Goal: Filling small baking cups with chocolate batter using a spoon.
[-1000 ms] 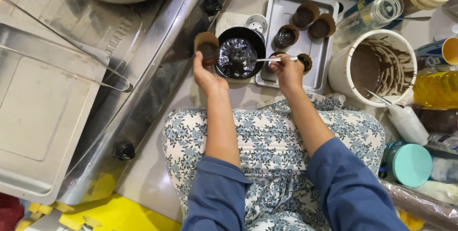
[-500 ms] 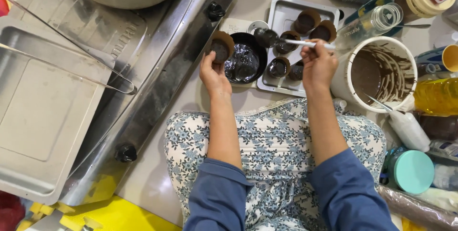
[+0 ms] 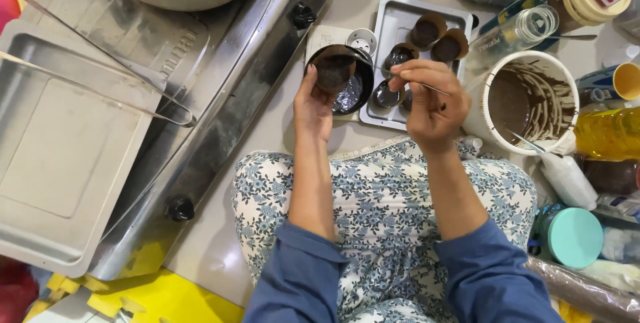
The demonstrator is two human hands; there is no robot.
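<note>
My left hand has a small brown-filled cup gripped, tilted over the black bowl. My right hand pinches a thin spoon just above the metal tray of filled cups, beside the white batter bucket.

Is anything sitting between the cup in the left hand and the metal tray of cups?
Yes. The left hand holds a small brown cup directly over a black bowl, which lies between it and the metal tray. The right hand, holding a thin utensil, also hovers over the tray's near edge.
</note>
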